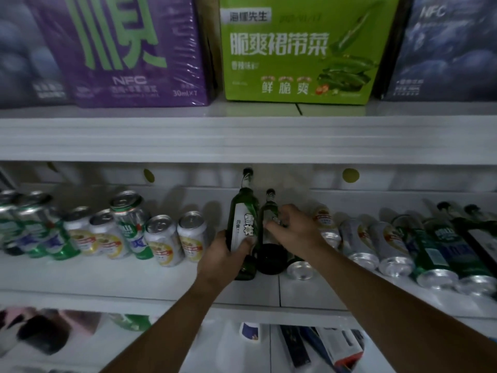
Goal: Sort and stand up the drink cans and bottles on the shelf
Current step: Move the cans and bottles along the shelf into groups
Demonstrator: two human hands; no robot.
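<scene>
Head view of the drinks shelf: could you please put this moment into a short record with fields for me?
left hand: grips the green bottle by its white label
right hand: fingers curled on the second green bottle, which sits right beside the first
shelf, left part: standing cans, tops up
shelf, right part: lying cans, bases toward the camera; lying bottles at the far right
shelf above: purple box, green box
</scene>
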